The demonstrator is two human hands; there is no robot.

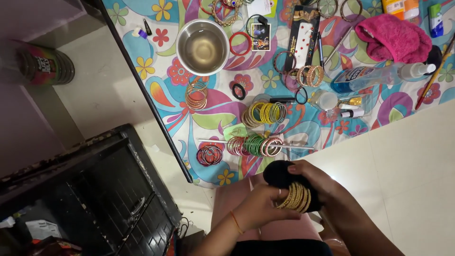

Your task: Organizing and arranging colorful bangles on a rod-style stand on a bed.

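Both hands meet low in the view over a pink lap. The right hand [316, 182] cups a black rounded cloth pad [279, 173], its fingers wrapped over the top. The left hand [260, 206] pinches a stack of thin gold metal bangles [297, 196] that sits against the pad, between the two palms. Beyond, on the flowered mattress sheet [156, 90], a clear spray bottle with a blue label [374, 76] lies on its side, right of a black card of red dots [301, 35].

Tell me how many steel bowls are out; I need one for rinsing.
1: a steel bowl on the flowered cloth, near its far left corner, beyond the bangle stacks. Others may lie out of frame.
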